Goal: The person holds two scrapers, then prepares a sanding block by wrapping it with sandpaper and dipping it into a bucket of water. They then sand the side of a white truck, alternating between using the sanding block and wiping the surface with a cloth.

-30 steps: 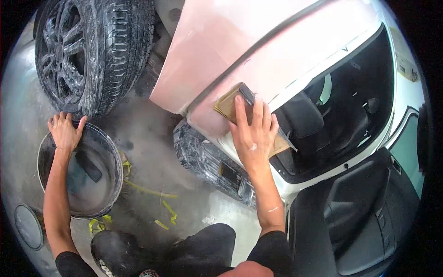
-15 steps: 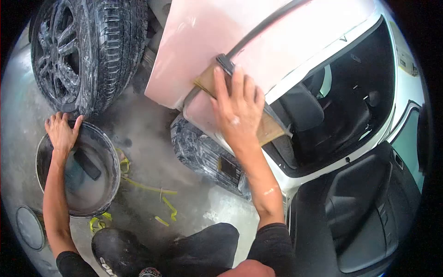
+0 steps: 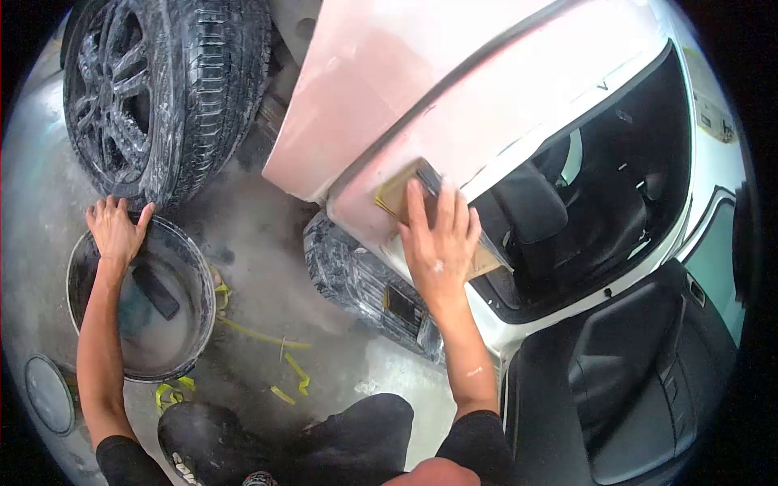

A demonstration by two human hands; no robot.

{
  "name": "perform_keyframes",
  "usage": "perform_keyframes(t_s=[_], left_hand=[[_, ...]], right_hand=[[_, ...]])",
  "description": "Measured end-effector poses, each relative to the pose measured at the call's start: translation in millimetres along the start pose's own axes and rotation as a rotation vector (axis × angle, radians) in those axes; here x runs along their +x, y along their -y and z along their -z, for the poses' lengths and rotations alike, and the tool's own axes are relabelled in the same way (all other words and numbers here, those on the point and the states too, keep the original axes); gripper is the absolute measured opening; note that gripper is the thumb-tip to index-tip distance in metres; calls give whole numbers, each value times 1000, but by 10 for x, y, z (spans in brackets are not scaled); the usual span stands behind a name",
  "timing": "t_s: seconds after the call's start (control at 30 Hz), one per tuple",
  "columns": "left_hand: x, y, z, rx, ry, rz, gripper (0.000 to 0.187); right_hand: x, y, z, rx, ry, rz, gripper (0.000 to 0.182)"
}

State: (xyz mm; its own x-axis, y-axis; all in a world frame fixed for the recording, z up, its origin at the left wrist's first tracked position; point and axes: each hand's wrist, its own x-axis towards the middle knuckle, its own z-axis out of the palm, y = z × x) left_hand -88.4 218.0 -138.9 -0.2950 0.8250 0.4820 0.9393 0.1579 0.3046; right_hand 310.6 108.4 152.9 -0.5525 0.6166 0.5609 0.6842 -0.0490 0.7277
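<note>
My right hand (image 3: 442, 251) presses a sanding block wrapped in tan sandpaper (image 3: 395, 193) flat against the pinkish-white car body panel (image 3: 486, 105). Its fingers lie over the block's dark back, so part of the block is hidden. The block sits beside the window opening, below the dark seam that crosses the panel. At the left, my left hand (image 3: 115, 231) holds the far rim of a round bucket (image 3: 207, 283), its fingertips over the edge. Inside the bucket, a dark oblong block (image 3: 154, 292) lies in cloudy water.
A dust-smeared wheel (image 3: 215, 97) stands just beyond the bucket. Another whitened tyre (image 3: 348, 263) shows under the panel. Yellow tape strips (image 3: 296, 373) lie on the dusty floor. A round lid-like disc (image 3: 49, 393) is at the lower left, and a black door panel (image 3: 632, 373) at the right.
My right hand and the sanding block have slid down and slightly right across the panel, off the dark seam. My left hand stays on the bucket rim.
</note>
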Motion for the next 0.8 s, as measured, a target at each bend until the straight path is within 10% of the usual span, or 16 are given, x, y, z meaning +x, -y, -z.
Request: perform_keyframes(t_s=[0.33, 0.5, 0.8], left_hand=[[-5, -5, 51, 0, 19, 0, 65], [3, -60, 56, -13, 26, -20, 64], [-15, -10, -18, -6, -44, -30, 65]], right_hand=[[98, -30, 40, 11, 17, 52, 59], [551, 104, -42, 50, -52, 58, 88], [508, 23, 21, 125, -45, 73, 77]])
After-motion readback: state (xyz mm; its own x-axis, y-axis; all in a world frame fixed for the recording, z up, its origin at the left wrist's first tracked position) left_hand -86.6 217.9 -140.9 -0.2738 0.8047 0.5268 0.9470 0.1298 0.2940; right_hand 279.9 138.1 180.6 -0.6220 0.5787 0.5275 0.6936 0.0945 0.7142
